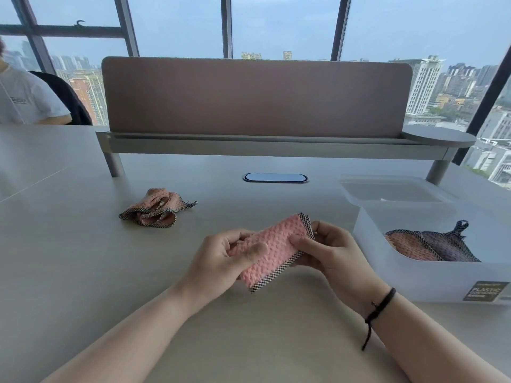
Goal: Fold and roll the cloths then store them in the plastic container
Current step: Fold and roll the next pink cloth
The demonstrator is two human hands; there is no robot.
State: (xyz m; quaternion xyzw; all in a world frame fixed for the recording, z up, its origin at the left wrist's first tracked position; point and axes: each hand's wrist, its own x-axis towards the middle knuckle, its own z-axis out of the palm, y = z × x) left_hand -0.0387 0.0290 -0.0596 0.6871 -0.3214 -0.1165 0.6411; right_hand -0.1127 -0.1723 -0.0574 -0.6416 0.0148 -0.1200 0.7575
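Looks like a high-rise office: shared desk (83, 272) with a divider screen (257, 98), cable port (275, 178) in the top, and big windows (282, 26) over city towers (423, 84).

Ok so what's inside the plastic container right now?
The plastic container holds one cloth, pink with a dark checked edge and a hanging loop sticking up. The frosted front wall hides its lower part and the container floor, so anything lying beneath it cannot be seen.
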